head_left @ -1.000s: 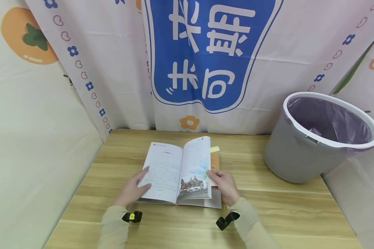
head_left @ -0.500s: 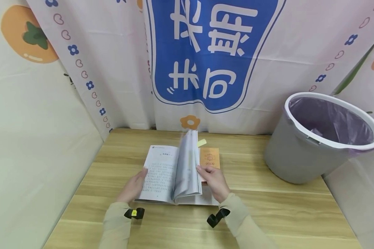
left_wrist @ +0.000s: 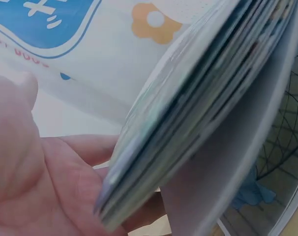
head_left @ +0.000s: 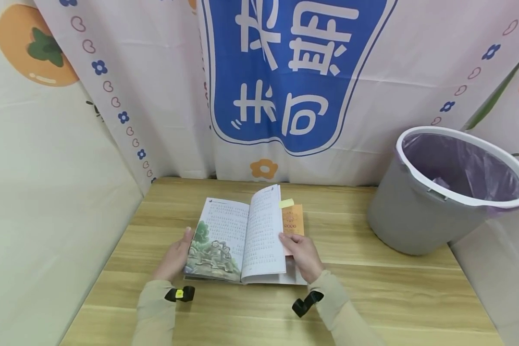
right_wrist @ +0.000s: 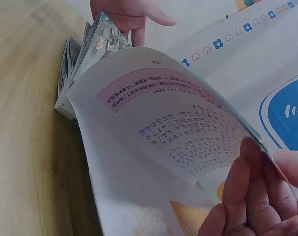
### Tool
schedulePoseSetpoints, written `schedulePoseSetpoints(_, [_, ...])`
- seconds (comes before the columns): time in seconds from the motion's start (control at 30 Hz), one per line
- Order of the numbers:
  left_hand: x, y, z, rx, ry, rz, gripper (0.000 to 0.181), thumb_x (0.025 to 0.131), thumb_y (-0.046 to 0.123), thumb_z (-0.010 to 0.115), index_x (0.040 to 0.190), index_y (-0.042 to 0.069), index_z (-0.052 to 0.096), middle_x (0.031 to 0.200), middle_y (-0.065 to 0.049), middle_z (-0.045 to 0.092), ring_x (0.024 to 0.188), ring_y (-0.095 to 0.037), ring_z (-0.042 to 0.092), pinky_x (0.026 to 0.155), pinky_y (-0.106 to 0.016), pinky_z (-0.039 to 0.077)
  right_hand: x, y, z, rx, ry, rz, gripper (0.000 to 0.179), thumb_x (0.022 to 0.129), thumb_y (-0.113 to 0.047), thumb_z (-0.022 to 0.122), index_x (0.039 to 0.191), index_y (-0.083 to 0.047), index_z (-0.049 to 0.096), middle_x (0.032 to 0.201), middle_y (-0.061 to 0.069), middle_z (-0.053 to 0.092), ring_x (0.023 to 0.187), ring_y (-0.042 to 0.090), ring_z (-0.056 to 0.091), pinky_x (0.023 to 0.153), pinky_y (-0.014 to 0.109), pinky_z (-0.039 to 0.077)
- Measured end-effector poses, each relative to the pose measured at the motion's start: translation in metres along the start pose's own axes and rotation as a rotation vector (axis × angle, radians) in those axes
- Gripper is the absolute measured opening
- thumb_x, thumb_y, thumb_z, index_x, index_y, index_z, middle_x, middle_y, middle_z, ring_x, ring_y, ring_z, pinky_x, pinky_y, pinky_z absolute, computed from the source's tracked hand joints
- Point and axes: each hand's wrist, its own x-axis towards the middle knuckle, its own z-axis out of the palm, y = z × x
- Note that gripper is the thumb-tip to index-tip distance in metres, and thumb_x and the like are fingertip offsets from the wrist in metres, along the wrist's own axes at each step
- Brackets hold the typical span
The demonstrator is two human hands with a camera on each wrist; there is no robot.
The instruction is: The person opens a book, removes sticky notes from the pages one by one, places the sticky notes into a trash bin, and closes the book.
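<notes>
An open book (head_left: 227, 218) with printed text and a picture of monkeys on its left page lies on the wooden table. My right hand (head_left: 304, 257) pinches the right-hand pages (right_wrist: 188, 132) at their outer edge, and they bow upward in the right wrist view. At the book's left edge is my left hand (head_left: 171, 259). Its thumb stands off the page and its fingers reach under the page block (left_wrist: 178, 132) in the left wrist view. An orange-printed sheet (head_left: 295, 218) and a yellow tab (head_left: 287, 203) show beyond the lifted pages.
A grey bin (head_left: 415, 216) with a white rim and a purple liner stands at the table's right back. Patterned cloth (head_left: 177, 96) hangs behind and beside the wooden table (head_left: 372, 298). Both wrists wear black camera mounts.
The right-hand pages were lifted and some turned over to the left, so a monkey picture replaces the text page there. The left thumb came off the page; the right hand shifted left.
</notes>
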Motion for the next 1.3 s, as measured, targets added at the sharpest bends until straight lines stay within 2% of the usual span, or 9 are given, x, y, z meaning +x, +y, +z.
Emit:
schedulePoseSetpoints(0.3, [-0.001,0.004,0.002,0.08,0.009,-0.027,0.111,0.088,0.081,0.007,0.15,-0.008,0.03,0.151,-0.032,0.033,0.14,-0.05,0.025,0.114,-0.062,0.018,-0.001,0.0,-0.001,0.007,-0.019,0.007,0.041,0.098,-0.031,0.063,0.117,0.005,0.069,0.105,0.01,0.072,0.09,0.013,0.065,0.077,0.026,0.053])
schedulePoseSetpoints(0.5, [0.0,0.007,0.002,0.061,-0.016,-0.012,0.105,0.09,0.077,0.004,0.152,-0.003,0.032,0.152,-0.028,0.034,0.142,-0.047,0.025,0.114,-0.063,0.018,-0.001,0.003,-0.009,-0.052,-0.008,0.049,0.046,0.095,-0.04,0.066,0.119,-0.001,0.069,0.104,0.009,0.073,0.09,0.017,0.068,0.079,0.03,0.055])
schedulePoseSetpoints(0.57, [0.0,0.006,0.002,0.062,-0.026,-0.029,0.101,0.092,0.077,0.009,0.153,-0.001,0.031,0.152,-0.027,0.037,0.14,-0.046,0.03,0.113,-0.063,0.02,-0.001,0.003,-0.013,-0.097,0.017,0.052,0.046,0.094,-0.041,0.066,0.118,-0.002,0.07,0.103,0.007,0.073,0.092,0.017,0.067,0.083,0.032,0.053])
schedulePoseSetpoints(0.7, [0.003,0.003,0.005,0.131,-0.017,-0.007,0.087,0.099,0.067,0.029,0.153,-0.002,0.03,0.147,-0.026,0.044,0.124,-0.038,0.051,0.106,-0.061,0.035,-0.002,0.005,-0.023,-0.198,0.086,0.061,0.043,0.094,-0.041,0.067,0.114,-0.005,0.073,0.1,0.004,0.073,0.092,0.016,0.064,0.086,0.032,0.049])
schedulePoseSetpoints(0.8, [0.005,0.002,0.008,0.16,-0.005,0.026,0.08,0.102,0.056,0.04,0.155,-0.001,0.025,0.145,-0.025,0.047,0.111,-0.028,0.057,0.099,-0.054,0.043,-0.002,0.007,-0.03,-0.266,0.121,0.062,0.039,0.093,-0.04,0.067,0.109,-0.005,0.075,0.097,0.003,0.072,0.089,0.016,0.063,0.081,0.031,0.049])
schedulePoseSetpoints(0.9, [0.005,0.005,0.011,0.166,0.009,0.037,0.075,0.102,0.05,0.045,0.155,0.001,0.025,0.139,-0.024,0.052,0.107,-0.028,0.059,0.098,-0.054,0.044,-0.003,0.009,-0.035,-0.322,0.136,0.053,0.035,0.093,-0.038,0.068,0.099,-0.005,0.076,0.091,0.003,0.07,0.084,0.016,0.059,0.072,0.029,0.047])
schedulePoseSetpoints(1.0, [0.004,0.012,0.015,0.239,0.046,0.075,0.073,0.101,0.045,0.05,0.155,0.002,0.026,0.149,-0.027,0.039,0.129,-0.043,0.045,0.107,-0.064,0.032,-0.003,0.012,-0.04,-0.375,0.131,0.055,0.03,0.093,-0.035,0.069,0.091,-0.006,0.076,0.088,0.003,0.068,0.081,0.017,0.056,0.067,0.029,0.045])
schedulePoseSetpoints(1.13, [0.006,0.022,0.031,0.392,0.083,0.168,0.077,0.098,0.041,0.058,0.154,-0.002,0.026,0.159,-0.03,0.016,0.143,-0.054,0.006,0.113,-0.068,0.009,-0.004,0.016,-0.043,-0.458,0.115,0.056,0.026,0.094,-0.031,0.068,0.087,-0.008,0.076,0.088,0.003,0.069,0.079,0.018,0.056,0.065,0.029,0.046])
schedulePoseSetpoints(1.3, [0.007,0.031,0.075,0.485,0.038,0.306,0.078,0.093,0.04,0.067,0.152,-0.001,0.034,0.16,-0.023,0.02,0.144,-0.052,0.005,0.112,-0.068,0.002,-0.002,0.023,-0.046,-0.536,0.125,0.059,0.024,0.094,-0.028,0.067,0.085,-0.008,0.076,0.084,0.002,0.067,0.072,0.017,0.054,0.059,0.028,0.043])
